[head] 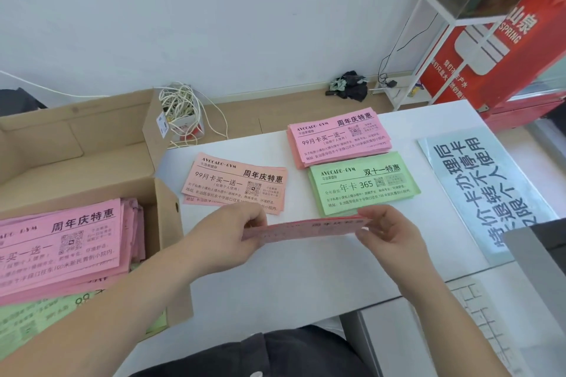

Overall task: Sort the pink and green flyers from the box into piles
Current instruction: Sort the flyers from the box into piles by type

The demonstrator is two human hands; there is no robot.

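Note:
I hold a pink flyer (306, 228) almost edge-on above the white table (306, 269). My left hand (235, 231) pinches its left end and my right hand (389, 229) pinches its right end. Beyond it lie a small loose pink pile (235, 182), a thicker pink pile (338, 136) at the back and a green pile (364, 184) just in front of that one. The open cardboard box (167, 223) at the left holds stacked pink flyers (61, 242) with green flyers (36, 318) under and in front of them.
A blue-white printed sign (481, 190) lies on the table to the right. A keyboard (487, 324) sits at the lower right beside a grey object (539, 254). On the floor behind are tangled white cables (180, 113), a white metal rack (428, 49) and a red water carton (502, 49).

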